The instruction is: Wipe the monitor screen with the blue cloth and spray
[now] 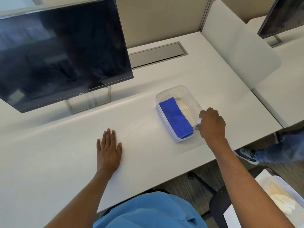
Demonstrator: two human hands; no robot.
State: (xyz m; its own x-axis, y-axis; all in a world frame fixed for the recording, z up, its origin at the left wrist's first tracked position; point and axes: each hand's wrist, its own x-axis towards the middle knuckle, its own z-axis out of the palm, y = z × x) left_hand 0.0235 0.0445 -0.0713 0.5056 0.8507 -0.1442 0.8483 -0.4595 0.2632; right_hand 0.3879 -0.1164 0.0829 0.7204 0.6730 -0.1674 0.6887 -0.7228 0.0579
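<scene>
A dark, switched-off monitor (62, 50) stands on its metal stand at the back left of the white desk (65, 153). A folded blue cloth (176, 117) lies in the left half of a clear plastic box (166, 94) right of centre. My right hand (212, 124) is at the box's right side, fingers closed around a small white spray bottle (197, 124), mostly hidden by the hand. My left hand (108, 152) lies flat on the desk, palm down, fingers spread, holding nothing.
A grey cable tray lid (158, 55) is set into the desk behind the box. A white divider (238, 46) separates a neighbouring desk with a second monitor (283, 15). Another person's leg and shoe (246, 155) are at right. A chair (218, 203) and a box of white cloths (279, 195) sit lower right.
</scene>
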